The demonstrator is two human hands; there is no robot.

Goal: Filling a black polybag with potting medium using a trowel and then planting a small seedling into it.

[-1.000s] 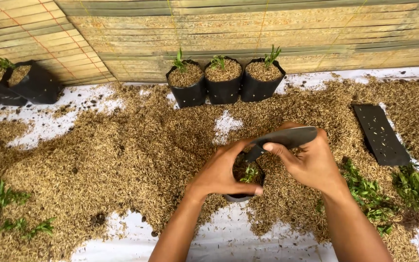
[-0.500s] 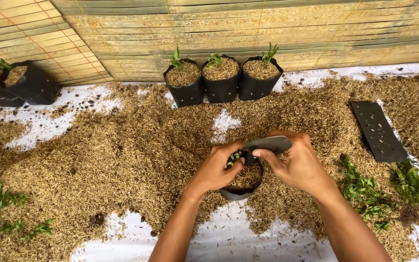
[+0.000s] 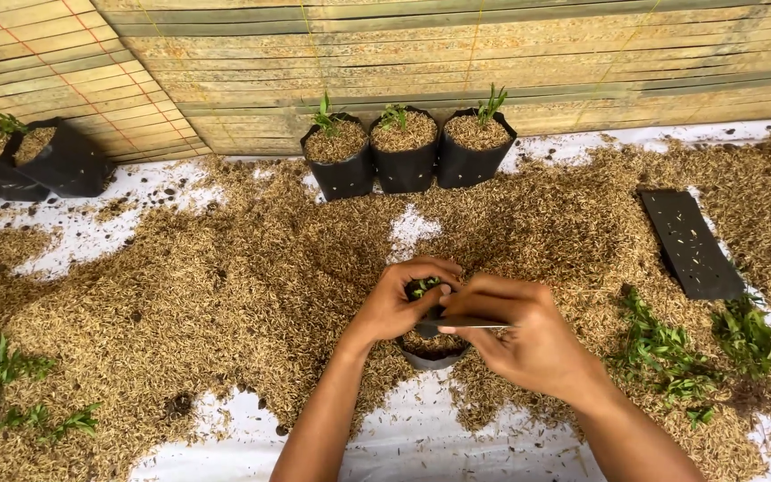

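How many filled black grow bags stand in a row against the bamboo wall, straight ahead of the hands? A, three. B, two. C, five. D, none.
A: three filled black grow bags stand side by side against the bamboo wall, each with a small green seedling, beyond the left hand and right hand.

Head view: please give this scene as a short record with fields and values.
Left hand: left hand grips the rim of the small black grow bag
Right hand: right hand holds a thin flat tool across the bag's mouth
Bag contents: husk filling and a green seedling
Ground: rice husk spread over a white sheet
Behind: three filled bags in a row by the bamboo wall
Right side: flat empty black bag, loose seedlings
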